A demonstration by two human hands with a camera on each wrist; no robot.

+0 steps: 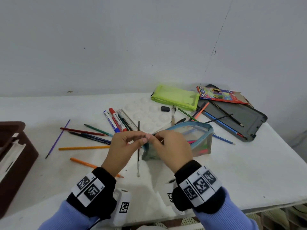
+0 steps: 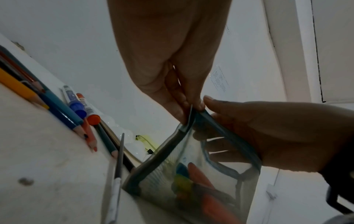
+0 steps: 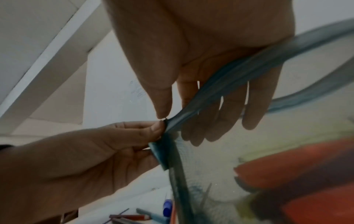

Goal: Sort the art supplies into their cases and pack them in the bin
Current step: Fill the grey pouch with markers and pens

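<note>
The white table (image 1: pixel 232 171) is in front of me, with a brown bin (image 1: pixel 15 156) at its left edge. My see-through pouch (image 1: pixel 191 140) with the blue zip edge stands in the middle of the table, and I can see red, yellow and blue things inside it. My left hand (image 1: pixel 124 146) pinches the blue tab at the near end of the zip. My right hand (image 1: pixel 167 148) pinches the zip right beside it. Pencils (image 1: pixel 86 136) and markers (image 1: pixel 116 121) lie loose on the table to the left.
</note>
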